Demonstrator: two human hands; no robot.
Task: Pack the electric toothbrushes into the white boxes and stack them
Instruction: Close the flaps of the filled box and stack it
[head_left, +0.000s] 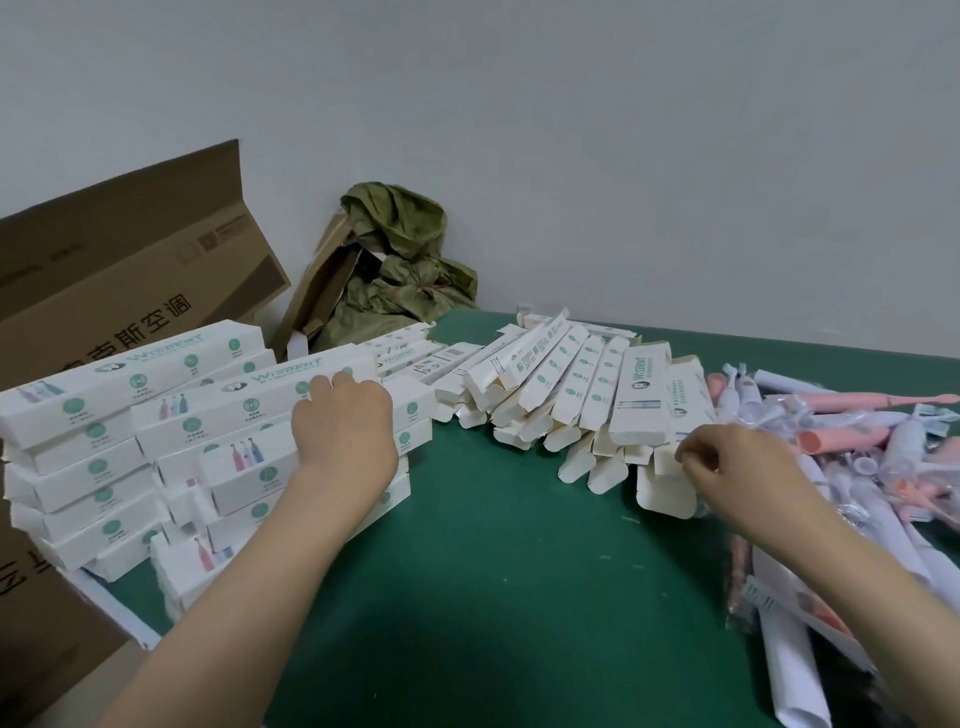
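Note:
Closed white toothbrush boxes (130, 415) are stacked several layers high at the left of the green table (493, 571). My left hand (343, 426) lies on the right end of the stack, its fingers curled over the top box (249, 410). A slanted row of empty white boxes (571, 395) with open flaps leans across the middle. My right hand (727, 467) has curled fingers and pinches the near end of the rightmost empty box (680, 410). Loose pink and white electric toothbrushes (857, 441) in clear wrappers are heaped at the right.
A large brown cardboard carton (130, 270) stands open behind and left of the stack. A crumpled green bag (405, 260) sits in the corner against the grey wall. White paper leaflets (795, 670) lie at the table's near right.

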